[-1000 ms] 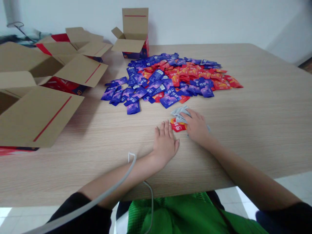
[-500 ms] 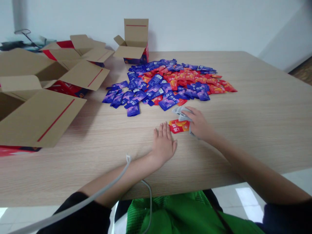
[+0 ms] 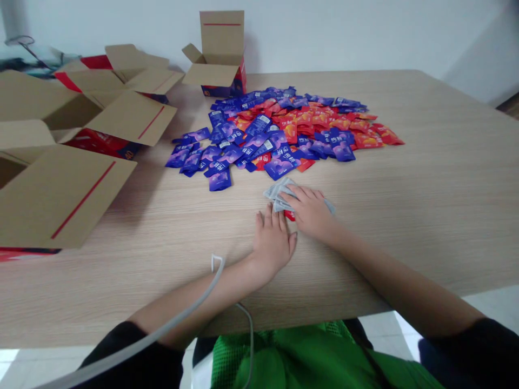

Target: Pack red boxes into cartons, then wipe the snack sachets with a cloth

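My left hand (image 3: 272, 240) lies flat on the table with its fingers stretched out. Its fingertips are by the left side of a red packet (image 3: 290, 216), of which only a small corner shows. Over that packet, my right hand (image 3: 312, 212) presses a grey folded cloth (image 3: 279, 190), which sticks out on both sides of the fingers. The rest of the packet is hidden under hand and cloth. Just beyond, blue packets (image 3: 279, 162) and red packets (image 3: 312, 116) lie in a wide loose pile.
Several open cardboard boxes (image 3: 87, 200) stand along the left side with flaps spread. Another open box (image 3: 221, 75) is behind the pile, near the wall. A pale cable (image 3: 178, 316) runs across my left forearm. The wooden table's front edge (image 3: 284, 324) is close to my body.
My right hand has moved left with the grey cloth, covering most of the red packet. My left hand stays flat in place. The view has shifted slightly.
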The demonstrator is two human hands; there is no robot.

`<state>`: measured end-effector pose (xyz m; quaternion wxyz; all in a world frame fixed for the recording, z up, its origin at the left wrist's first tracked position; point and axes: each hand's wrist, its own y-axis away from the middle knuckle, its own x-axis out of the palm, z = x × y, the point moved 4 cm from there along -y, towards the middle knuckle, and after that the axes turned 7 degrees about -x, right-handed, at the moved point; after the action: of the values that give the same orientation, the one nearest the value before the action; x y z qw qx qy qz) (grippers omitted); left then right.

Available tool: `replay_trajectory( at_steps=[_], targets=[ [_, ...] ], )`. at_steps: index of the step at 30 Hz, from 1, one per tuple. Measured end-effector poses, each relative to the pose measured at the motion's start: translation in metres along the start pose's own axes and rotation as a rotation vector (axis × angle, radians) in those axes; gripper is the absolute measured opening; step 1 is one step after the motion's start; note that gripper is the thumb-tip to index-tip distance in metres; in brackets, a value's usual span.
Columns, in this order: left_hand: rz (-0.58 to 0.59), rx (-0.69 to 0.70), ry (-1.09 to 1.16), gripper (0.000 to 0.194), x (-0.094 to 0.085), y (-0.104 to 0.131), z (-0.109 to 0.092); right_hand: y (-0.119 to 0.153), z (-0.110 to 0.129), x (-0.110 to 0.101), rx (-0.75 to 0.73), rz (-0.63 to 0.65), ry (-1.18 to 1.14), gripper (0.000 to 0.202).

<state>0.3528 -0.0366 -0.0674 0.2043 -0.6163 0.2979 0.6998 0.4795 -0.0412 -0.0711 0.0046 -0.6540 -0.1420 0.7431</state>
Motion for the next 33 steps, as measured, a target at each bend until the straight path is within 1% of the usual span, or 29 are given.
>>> replay_trajectory(
  at_steps=[4,6,7,10,12,14,15,17,20,21,23,25,28,33],
  targets=[
    [-0.005,-0.014,0.007,0.073,0.001,0.000,0.000,0.022,-0.022,-0.002,0.152,-0.034,0.027,0.058],
    [-0.004,-0.015,0.009,0.073,0.000,0.000,0.000,0.034,-0.036,-0.001,0.199,-0.043,0.019,0.059],
    [-0.002,-0.013,0.010,0.072,0.000,0.000,0.000,0.040,-0.042,-0.001,0.200,-0.047,0.010,0.060],
    [0.008,-0.011,0.009,0.073,-0.002,0.000,0.000,0.049,-0.060,0.000,0.136,-0.050,-0.030,0.061],
    [0.012,-0.012,0.007,0.073,-0.002,0.000,0.000,0.048,-0.070,-0.002,0.108,-0.043,-0.057,0.061],
    [0.010,-0.013,0.005,0.073,-0.002,0.001,0.001,0.040,-0.074,-0.008,0.101,-0.034,-0.102,0.061],
    [0.006,-0.013,0.004,0.073,-0.002,0.001,0.001,0.033,-0.073,-0.011,0.092,-0.037,-0.134,0.061],
    [-0.007,-0.010,-0.001,0.073,-0.002,0.001,0.001,0.015,-0.059,-0.021,0.054,-0.068,-0.207,0.061],
    [-0.029,-0.007,0.004,0.071,-0.003,0.001,0.001,-0.013,-0.021,-0.029,-0.038,-0.142,-0.265,0.064],
    [-0.028,-0.004,0.011,0.070,-0.003,0.001,0.001,-0.020,-0.007,-0.027,-0.065,-0.149,-0.266,0.065],
    [-0.006,0.004,0.020,0.065,-0.002,0.000,0.001,-0.030,0.016,-0.017,-0.084,-0.122,-0.251,0.061],
    [0.023,0.009,0.017,0.061,-0.001,-0.001,0.001,-0.033,0.027,-0.004,-0.070,-0.069,-0.223,0.056],
    [0.035,-0.015,0.009,0.065,-0.001,-0.001,0.000,-0.028,0.022,0.009,-0.039,-0.030,-0.154,0.052],
    [0.047,-0.025,0.002,0.071,-0.003,-0.001,-0.002,-0.011,-0.006,0.005,0.053,-0.052,-0.022,0.056]
  ],
)
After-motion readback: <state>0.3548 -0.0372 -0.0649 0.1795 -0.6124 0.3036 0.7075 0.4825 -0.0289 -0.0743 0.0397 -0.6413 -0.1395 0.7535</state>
